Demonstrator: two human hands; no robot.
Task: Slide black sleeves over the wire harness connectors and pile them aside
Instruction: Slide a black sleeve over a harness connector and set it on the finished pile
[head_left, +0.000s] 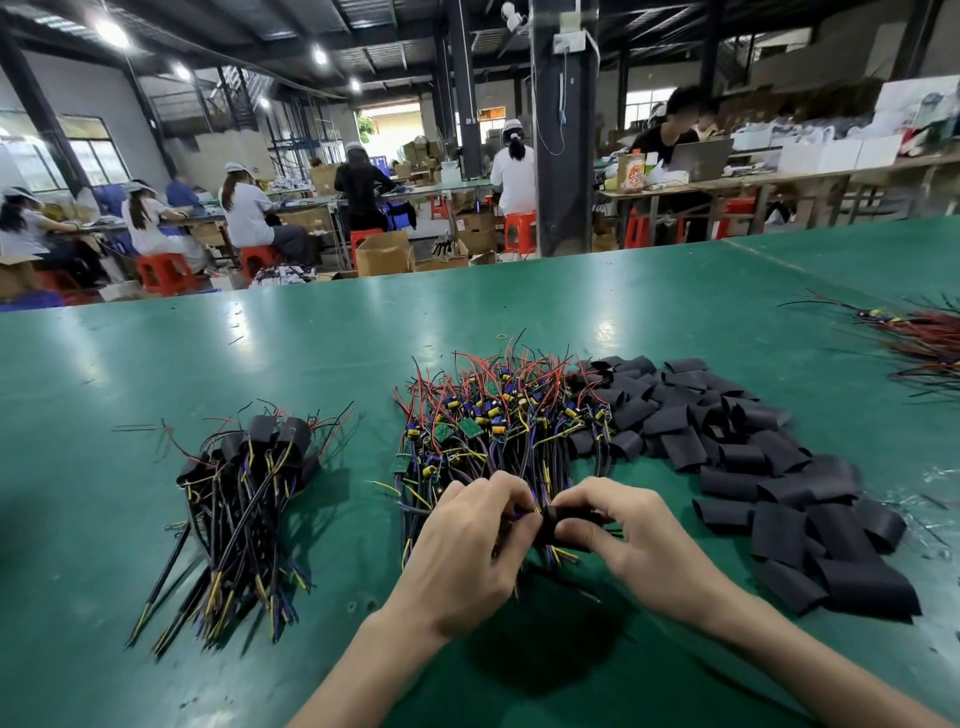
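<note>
The left hand (467, 551) is pinching the wire harness (566, 555), and the right hand (631, 530) is squeezing a black sleeve (563, 519). Both grips are clamping, just over the bench (260, 364). It is looking soft and light; hold its edges.

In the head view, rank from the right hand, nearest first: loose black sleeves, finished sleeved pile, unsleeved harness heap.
1. Unsleeved harness heap, under the right hand.
2. Loose black sleeves, just right.
3. Finished sleeved pile, far left.
</note>
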